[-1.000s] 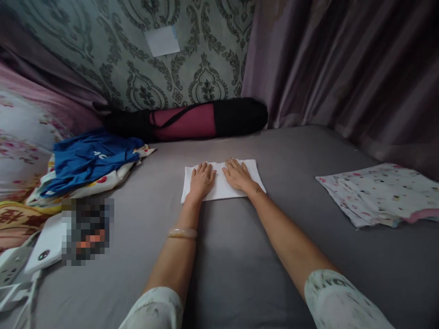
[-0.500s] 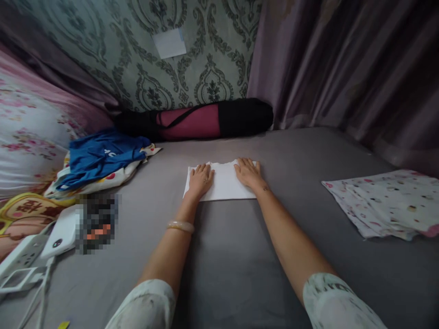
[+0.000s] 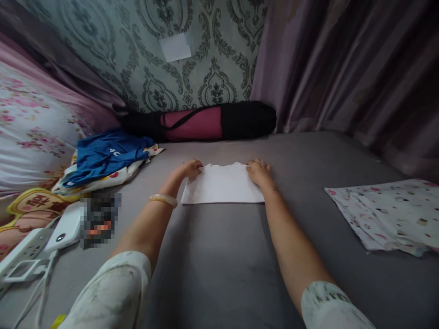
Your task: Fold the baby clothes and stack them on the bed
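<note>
A folded white garment (image 3: 224, 185) lies flat on the grey bed sheet (image 3: 219, 256) ahead of me, its far edge dipping in a shallow, wavy curve like a neckline. At its far left corner is my left hand (image 3: 192, 169), fingers bent and closed on the edge; the fingertips are partly hidden. My right hand (image 3: 259, 171) grips the far right corner, with curled fingers over the side. A pale bangle (image 3: 163, 199) circles my left wrist.
A long black and maroon bag (image 3: 195, 123) lies along the wall. To the left are a blue garment (image 3: 109, 153) on patterned cloth, a white power bank (image 3: 65, 228) and a power strip (image 3: 25, 251) with cables. Folded patterned cloth (image 3: 387, 212) lies on the right.
My hands have gone from lying flat on the white garment to its far corners, the left moving outward and away, the right slightly outward. Their fingers have curled in. The view has shifted slightly.
</note>
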Demonstrator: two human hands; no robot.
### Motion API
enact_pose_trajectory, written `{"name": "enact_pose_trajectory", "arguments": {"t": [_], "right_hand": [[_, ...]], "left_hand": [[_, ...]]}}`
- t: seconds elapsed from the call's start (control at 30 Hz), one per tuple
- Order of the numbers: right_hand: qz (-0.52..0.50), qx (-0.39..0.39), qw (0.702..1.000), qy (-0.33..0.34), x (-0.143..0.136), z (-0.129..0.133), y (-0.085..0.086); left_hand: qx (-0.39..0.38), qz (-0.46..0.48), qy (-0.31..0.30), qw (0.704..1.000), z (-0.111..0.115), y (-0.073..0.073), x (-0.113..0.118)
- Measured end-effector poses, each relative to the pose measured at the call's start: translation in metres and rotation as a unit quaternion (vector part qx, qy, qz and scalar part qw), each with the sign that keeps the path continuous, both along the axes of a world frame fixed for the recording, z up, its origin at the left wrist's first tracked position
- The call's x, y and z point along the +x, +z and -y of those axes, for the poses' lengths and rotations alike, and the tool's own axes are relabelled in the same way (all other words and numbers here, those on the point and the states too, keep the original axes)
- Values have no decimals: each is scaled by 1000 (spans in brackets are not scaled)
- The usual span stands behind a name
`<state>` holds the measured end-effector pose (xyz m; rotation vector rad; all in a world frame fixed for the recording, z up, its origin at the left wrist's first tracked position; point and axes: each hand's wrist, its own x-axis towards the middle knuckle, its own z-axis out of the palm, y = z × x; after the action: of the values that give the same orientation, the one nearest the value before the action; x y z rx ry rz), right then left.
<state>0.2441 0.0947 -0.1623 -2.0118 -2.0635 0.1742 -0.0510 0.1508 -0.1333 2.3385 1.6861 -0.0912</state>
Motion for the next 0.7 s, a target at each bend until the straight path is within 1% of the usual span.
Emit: {"name": "enact_pose_trajectory", "arguments": {"t": [0.13,0.23,0.37,0.5,0.57,0.63,0.7], "right_hand": [[-3,7,1000,-6,1,-3,-1],[-7,11,1000,-3,2,-3,0],[-24,13,1000,8,4,-2,7],[-45,16,998,32,8,0,19],[-76,-1,996,41,12,2,28],[-123,-24,991,54,16,4,38],[-170,-27,982,74,21,7,49]], "left_hand": [[-66,16,41,997,-9,3,0],[-83,27,52,995,-12,3,0],[-81,33,43,995,-8,8,1],[-87,26,36,995,0,13,1],[-82,35,28,996,4,17,-2],[-75,62,14,995,9,24,-7],[-80,105,-7,991,13,36,-15]]}}
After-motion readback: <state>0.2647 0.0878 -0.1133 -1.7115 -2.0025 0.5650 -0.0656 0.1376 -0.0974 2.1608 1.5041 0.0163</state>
